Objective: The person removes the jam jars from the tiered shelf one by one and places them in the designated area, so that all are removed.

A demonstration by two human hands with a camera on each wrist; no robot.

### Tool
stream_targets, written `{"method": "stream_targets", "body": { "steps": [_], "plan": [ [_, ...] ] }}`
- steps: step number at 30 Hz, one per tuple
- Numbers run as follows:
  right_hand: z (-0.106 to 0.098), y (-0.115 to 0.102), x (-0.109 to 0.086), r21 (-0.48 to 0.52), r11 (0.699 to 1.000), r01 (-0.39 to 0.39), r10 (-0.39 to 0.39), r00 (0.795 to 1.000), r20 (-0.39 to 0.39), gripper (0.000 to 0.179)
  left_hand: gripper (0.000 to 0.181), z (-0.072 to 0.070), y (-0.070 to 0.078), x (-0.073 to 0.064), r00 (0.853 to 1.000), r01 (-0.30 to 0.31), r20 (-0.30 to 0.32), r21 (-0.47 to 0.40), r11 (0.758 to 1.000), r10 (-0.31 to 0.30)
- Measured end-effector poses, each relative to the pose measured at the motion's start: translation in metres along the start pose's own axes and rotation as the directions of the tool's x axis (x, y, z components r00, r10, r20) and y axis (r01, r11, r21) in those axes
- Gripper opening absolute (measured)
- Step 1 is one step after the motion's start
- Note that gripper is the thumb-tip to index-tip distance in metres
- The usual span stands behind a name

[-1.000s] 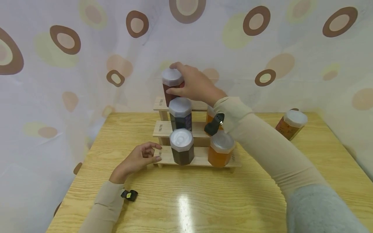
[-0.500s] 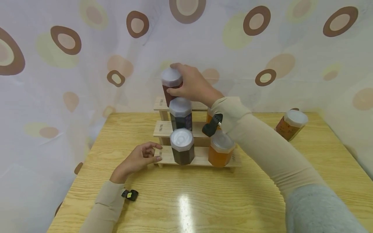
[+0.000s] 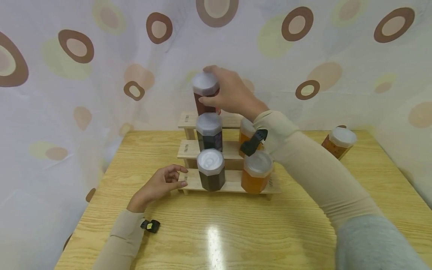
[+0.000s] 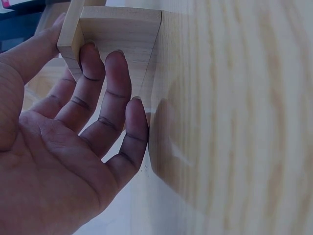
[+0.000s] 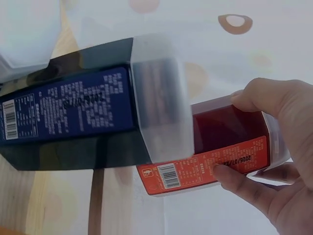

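Right fingers (image 5: 247,188) curl round red jar (image 5: 222,128); dark jar (image 5: 68,110) just in front, partly blocking it. Left fingers (image 4: 117,93) loosely curved, gripping no jar, at wooden rack's (image 3: 189,149) end.

A wood-grained table (image 3: 189,225) holds a three-tier rack (image 3: 233,180), its lower two steps each bearing a dark jar (image 3: 211,176) at left and an orange jar (image 3: 255,180) at right; another lidded jar (image 3: 340,141) stands at the table's far right.

2 orange jars (image 3: 254,183), 2 dark jars (image 3: 212,179), 1 deep-red jar (image 3: 202,90) and 1 amber-brown jar (image 3: 334,149) are showing. 1 wooden rack (image 3: 185,149) with 3 shelves (image 3: 233,185), 1 table (image 3: 189,228), 2 hands (image 3: 233,90) and 2 wrist cameras (image 3: 253,143) are appearing too.
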State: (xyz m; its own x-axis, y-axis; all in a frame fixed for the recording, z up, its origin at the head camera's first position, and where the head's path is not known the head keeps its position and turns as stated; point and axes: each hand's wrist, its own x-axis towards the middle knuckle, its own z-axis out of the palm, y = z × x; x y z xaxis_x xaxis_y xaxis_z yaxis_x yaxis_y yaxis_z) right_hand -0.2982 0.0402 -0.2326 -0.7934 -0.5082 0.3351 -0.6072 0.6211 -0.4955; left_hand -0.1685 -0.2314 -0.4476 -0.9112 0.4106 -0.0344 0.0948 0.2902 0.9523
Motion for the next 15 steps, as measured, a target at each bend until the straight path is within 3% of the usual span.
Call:
{"method": "stream_targets", "body": {
  "steps": [10, 15],
  "plan": [
    [-0.018, 0.007, -0.008, 0.085, 0.996, 0.012, -0.005, 0.997, -0.075, 0.075, 0.038, -0.001, 0.001, 0.001, 1.000, -0.010, 0.006, -0.006, 1.000, 0.010],
    [-0.030, 0.013, -0.013, 0.074, 0.997, -0.007, 0.014, 0.995, -0.098, 0.075, 0.039, 0.000, 0.002, -0.001, 1.000, 0.002, 0.007, -0.006, 1.000, -0.002]
  ]
}}
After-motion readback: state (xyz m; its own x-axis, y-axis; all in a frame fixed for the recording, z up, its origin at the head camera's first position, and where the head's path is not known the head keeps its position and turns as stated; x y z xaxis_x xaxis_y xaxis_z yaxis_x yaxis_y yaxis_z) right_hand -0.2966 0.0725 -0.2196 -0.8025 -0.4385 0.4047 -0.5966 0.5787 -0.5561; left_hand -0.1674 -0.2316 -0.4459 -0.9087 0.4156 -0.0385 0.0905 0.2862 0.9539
